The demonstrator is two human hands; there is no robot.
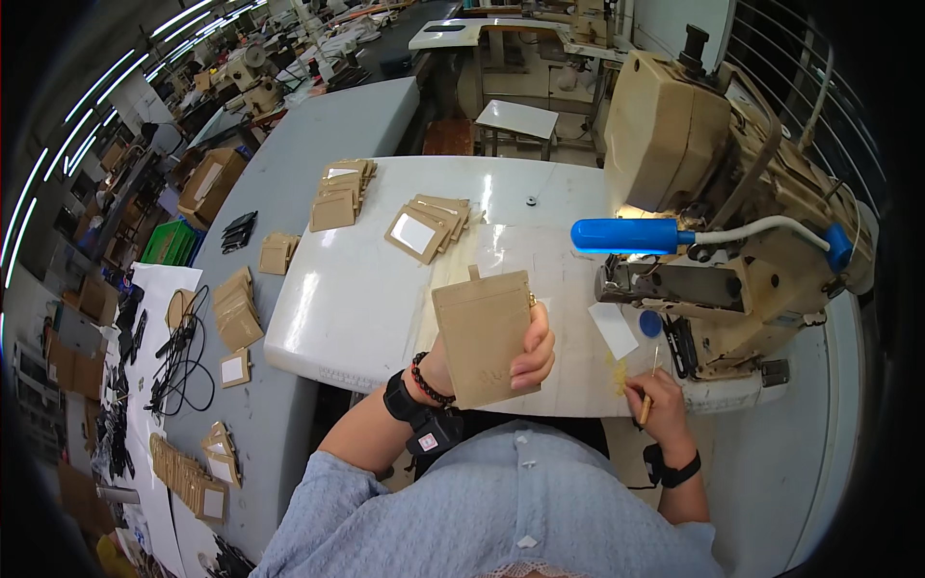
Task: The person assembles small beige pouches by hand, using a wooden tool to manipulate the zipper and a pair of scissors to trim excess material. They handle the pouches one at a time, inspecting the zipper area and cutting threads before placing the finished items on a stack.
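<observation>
A flat beige card holder [485, 337] with a small tab on its top edge is held up in front of me. My left hand [535, 353] is closed on it from behind, the fingers curling round its right edge, where a bit of gold-coloured metal shows. Lower right, near the sewing machine's base, my right hand [658, 405] is closed round a slim tool with a wooden handle [646, 410]; its far end is too small to make out. Beside that hand are a yellow smear [618, 374] on the table, a white card [614, 329] and a round blue lid [650, 324].
A beige sewing machine [665, 130] with a blue lamp [624, 236] stands at the right of the white table [318, 289]. Stacked beige card holders [416, 234] lie farther back. More piles [234, 306] and black cables [183, 347] cover the grey side table [270, 424].
</observation>
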